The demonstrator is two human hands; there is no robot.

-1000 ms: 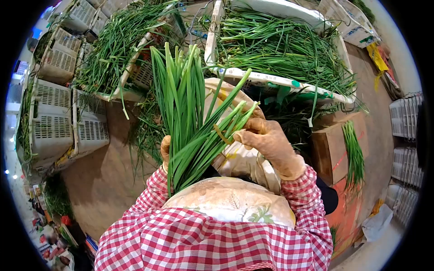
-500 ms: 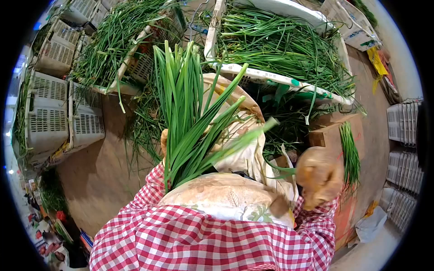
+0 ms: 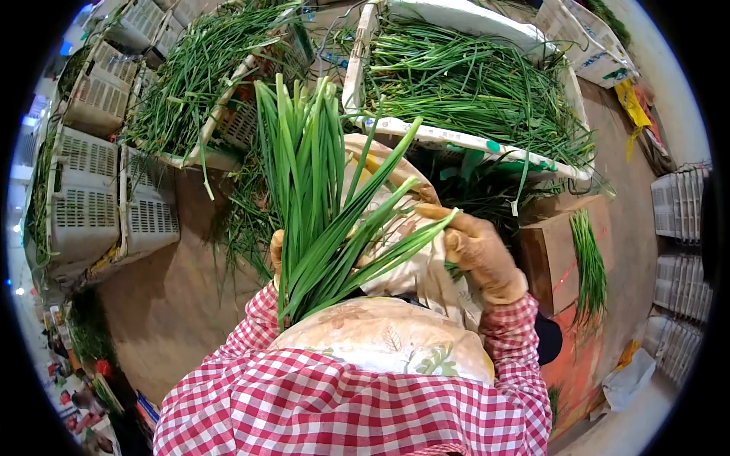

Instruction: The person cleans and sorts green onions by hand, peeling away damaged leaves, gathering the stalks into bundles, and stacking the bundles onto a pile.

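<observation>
One bunch of green stalks (image 3: 304, 182) takes up the middle of my view, held up in front of the body, pale cut ends pointing far and leafy ends near. Several stalks fan out from it toward the right. I see the left hand (image 3: 276, 254) at the bunch's left side, fingers closed around it, though the leaves hide most of that hand. The right hand (image 3: 484, 258) is at the pale tips of the fanned stalks, its fingers bent and close to them; I cannot tell from here whether they pinch any. Both hands look gloved in tan, and I make out red-and-white checked sleeves (image 3: 511, 327) behind them.

Just nearer than the bunch, a stained apron (image 3: 388, 334) covers the lap. On the far side, a white bin (image 3: 471, 140) is heaped with loose stalks, and a crate (image 3: 213, 118) to the far left is piled the same way. Right of the right hand I have a brown box (image 3: 546, 258) with a small bundle (image 3: 589, 266) at its right side. White baskets (image 3: 84, 209) stand along the left, and pale crates (image 3: 675, 209) along the right edge.
</observation>
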